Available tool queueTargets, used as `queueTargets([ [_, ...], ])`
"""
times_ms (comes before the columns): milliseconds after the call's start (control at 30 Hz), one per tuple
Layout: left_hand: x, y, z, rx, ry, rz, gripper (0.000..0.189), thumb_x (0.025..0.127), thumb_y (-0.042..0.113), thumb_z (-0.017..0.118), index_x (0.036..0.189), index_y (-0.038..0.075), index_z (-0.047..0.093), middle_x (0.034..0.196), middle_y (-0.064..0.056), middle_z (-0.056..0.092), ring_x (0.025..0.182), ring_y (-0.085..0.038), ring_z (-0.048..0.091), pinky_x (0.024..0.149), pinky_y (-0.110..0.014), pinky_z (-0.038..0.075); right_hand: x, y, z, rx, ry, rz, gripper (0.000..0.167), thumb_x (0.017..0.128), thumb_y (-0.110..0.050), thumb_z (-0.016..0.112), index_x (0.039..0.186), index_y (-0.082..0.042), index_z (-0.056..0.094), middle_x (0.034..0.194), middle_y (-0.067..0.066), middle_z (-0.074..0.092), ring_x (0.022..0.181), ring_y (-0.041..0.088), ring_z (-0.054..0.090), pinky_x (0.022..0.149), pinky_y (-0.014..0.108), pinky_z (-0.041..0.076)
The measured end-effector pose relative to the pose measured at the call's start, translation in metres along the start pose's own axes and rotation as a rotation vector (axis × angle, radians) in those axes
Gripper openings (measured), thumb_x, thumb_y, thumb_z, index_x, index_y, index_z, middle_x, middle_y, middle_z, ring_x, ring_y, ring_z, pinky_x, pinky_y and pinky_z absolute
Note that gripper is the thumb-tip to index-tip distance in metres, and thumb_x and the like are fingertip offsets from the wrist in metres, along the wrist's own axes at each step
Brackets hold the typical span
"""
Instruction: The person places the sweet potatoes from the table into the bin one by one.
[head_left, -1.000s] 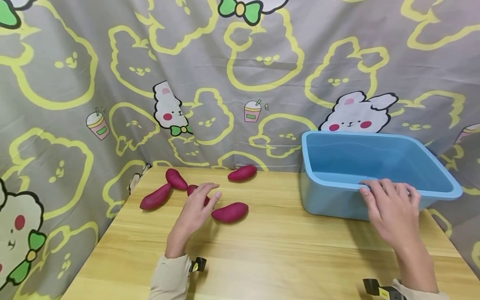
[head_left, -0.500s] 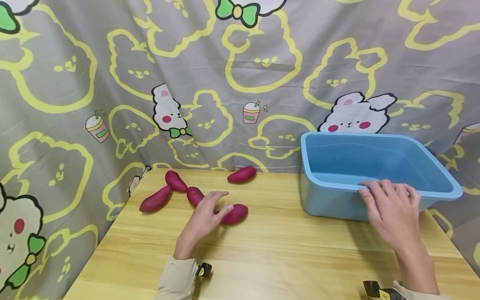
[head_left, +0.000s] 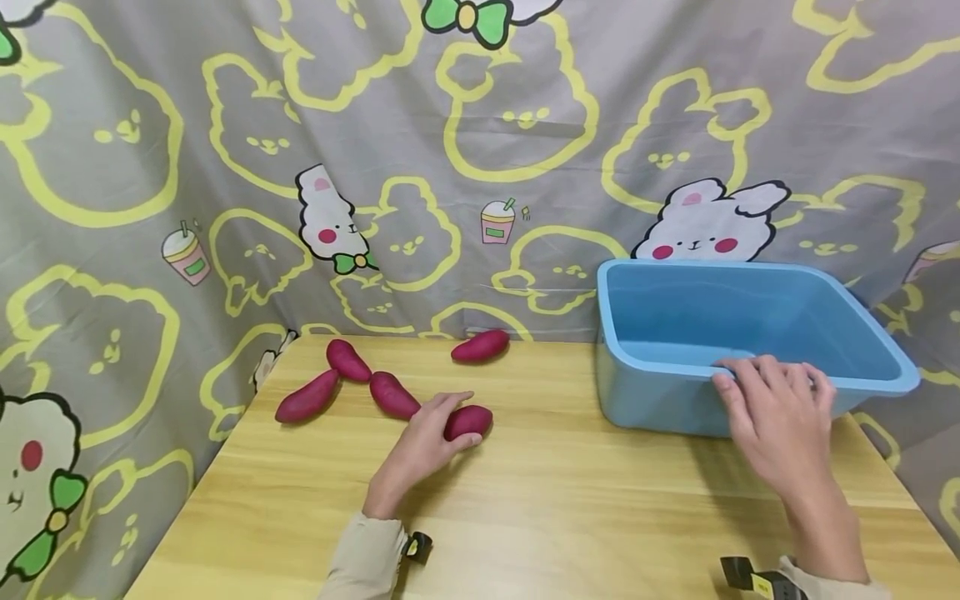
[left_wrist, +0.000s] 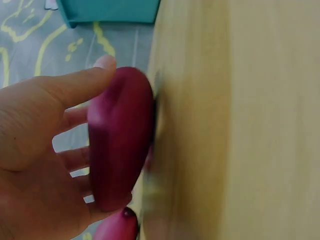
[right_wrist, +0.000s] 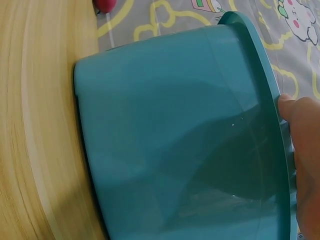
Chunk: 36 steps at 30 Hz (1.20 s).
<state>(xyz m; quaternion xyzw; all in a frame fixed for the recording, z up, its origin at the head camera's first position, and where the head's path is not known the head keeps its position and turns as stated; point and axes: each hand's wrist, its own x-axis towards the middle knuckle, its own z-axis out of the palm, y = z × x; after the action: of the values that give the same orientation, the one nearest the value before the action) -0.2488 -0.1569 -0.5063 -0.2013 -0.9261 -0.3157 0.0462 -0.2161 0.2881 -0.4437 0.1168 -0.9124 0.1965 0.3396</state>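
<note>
My left hand (head_left: 423, 446) grips a purple sweet potato (head_left: 472, 422) lying at the middle left of the table. In the left wrist view the thumb lies on one side of that sweet potato (left_wrist: 121, 135) and the fingers curl behind it. Its contact with the tabletop is partly hidden. At the right, my right hand (head_left: 783, 417) holds the near rim of a blue plastic tub (head_left: 652, 396), fingers bent over the edge. The right wrist view shows the thumb (right_wrist: 286, 107) at the rim, outside the tub wall (right_wrist: 165, 135).
Just left of my left hand lies another sweet potato (head_left: 393, 395). Two more, one upper (head_left: 348, 360) and one lower (head_left: 307, 397), lie farther left. A separate sweet potato (head_left: 481, 346) rests by the back edge. A patterned curtain (head_left: 420, 125) hangs behind the wooden table (head_left: 570, 500).
My left hand has moved right and slightly toward me, from above one sweet potato onto the one beside it, and its fingers now close round it. The right hand stays on the tub rim.
</note>
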Motion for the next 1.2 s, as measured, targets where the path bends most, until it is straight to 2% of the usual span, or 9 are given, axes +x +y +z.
queueTargets([
  [200, 0.003, -0.002, 0.004, 0.016, 0.007, 0.013, 0.062, 0.086, 0.019, 0.085, 0.142, 0.008, 0.06, 0.132, -0.015, 0.061, 0.119, -0.033, 0.06, 0.098, -0.051, 0.049, 0.002, 0.001, 0.0, 0.014, 0.024, -0.009, 0.025, 0.107, -0.024, 0.053, 0.116, -0.005, 0.067, 0.108, 0.022, 0.061, 0.107, 0.049, 0.044, 0.109, 0.07, 0.014],
  [367, 0.004, -0.002, 0.004, 0.025, -0.004, -0.002, 0.062, 0.086, 0.017, 0.085, 0.141, 0.009, 0.06, 0.128, -0.015, 0.061, 0.113, -0.032, 0.06, 0.094, -0.052, 0.049, 0.002, 0.002, -0.002, 0.022, 0.033, -0.008, 0.025, 0.107, -0.024, 0.054, 0.116, -0.005, 0.067, 0.108, 0.022, 0.061, 0.107, 0.049, 0.044, 0.11, 0.069, 0.013],
  [600, 0.0, -0.002, 0.008, 0.009, -0.038, -0.02, 0.063, 0.088, 0.014, 0.083, 0.144, 0.007, 0.057, 0.123, -0.016, 0.062, 0.108, -0.031, 0.061, 0.091, -0.051, 0.049, -0.003, 0.004, -0.001, 0.03, 0.006, 0.021, 0.023, 0.106, -0.024, 0.055, 0.115, -0.007, 0.068, 0.109, 0.021, 0.062, 0.108, 0.049, 0.044, 0.11, 0.069, 0.012],
  [867, 0.0, -0.004, 0.013, 0.039, -0.014, -0.021, 0.062, 0.088, 0.014, 0.083, 0.143, 0.005, 0.057, 0.117, -0.015, 0.064, 0.1, -0.029, 0.061, 0.086, -0.047, 0.05, -0.002, 0.006, 0.003, 0.038, 0.017, 0.003, 0.024, 0.106, -0.023, 0.056, 0.114, -0.006, 0.069, 0.109, 0.021, 0.062, 0.107, 0.048, 0.044, 0.111, 0.068, 0.012],
  [1000, 0.006, -0.002, 0.011, 0.044, -0.006, -0.034, 0.062, 0.088, 0.014, 0.083, 0.143, 0.005, 0.057, 0.117, -0.016, 0.064, 0.1, -0.029, 0.06, 0.086, -0.047, 0.05, 0.004, 0.007, 0.003, 0.047, 0.03, -0.006, 0.025, 0.105, -0.024, 0.056, 0.114, -0.005, 0.069, 0.108, 0.022, 0.062, 0.107, 0.049, 0.044, 0.111, 0.067, 0.012],
  [1200, 0.003, -0.002, 0.009, 0.022, -0.006, -0.048, 0.062, 0.088, 0.013, 0.082, 0.144, 0.004, 0.057, 0.119, -0.018, 0.063, 0.104, -0.033, 0.061, 0.09, -0.049, 0.05, 0.002, 0.006, 0.005, 0.061, 0.009, 0.008, 0.026, 0.106, -0.025, 0.054, 0.115, -0.004, 0.068, 0.109, 0.023, 0.061, 0.11, 0.05, 0.043, 0.112, 0.067, 0.009],
])
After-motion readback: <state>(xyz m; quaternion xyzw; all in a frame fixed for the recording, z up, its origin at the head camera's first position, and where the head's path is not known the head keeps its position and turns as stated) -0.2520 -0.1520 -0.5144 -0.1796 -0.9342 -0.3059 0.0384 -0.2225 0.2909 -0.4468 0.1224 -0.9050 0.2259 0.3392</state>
